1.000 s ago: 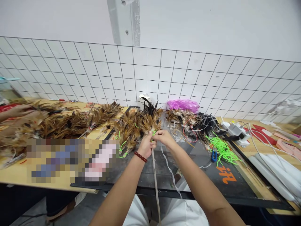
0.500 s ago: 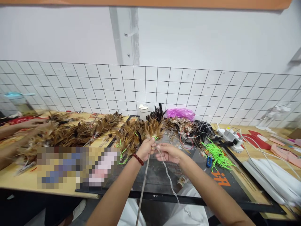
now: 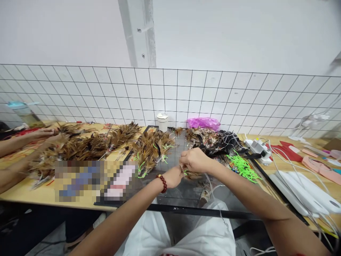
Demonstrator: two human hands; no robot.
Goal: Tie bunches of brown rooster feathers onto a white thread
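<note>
My left hand, with a red bead bracelet on the wrist, is closed low over the black mat on a small bundle of brown feathers. Just above it my right hand has its fingers pinched together at the same bundle. A thin white strip hangs from under the hands toward my lap. The left hand's fingers are mostly hidden behind the right hand. A heap of brown feathers tied with green cord lies just left of the hands.
More brown feathers cover the wooden table on the left, where another person's hands work. Neon green cord, a pink bag, a white cup, a power strip and white tubes lie around.
The feather bundle on its stick was held upright before me; now both hands have dropped toward the mat, the feathers point down and the stick is out of sight.
</note>
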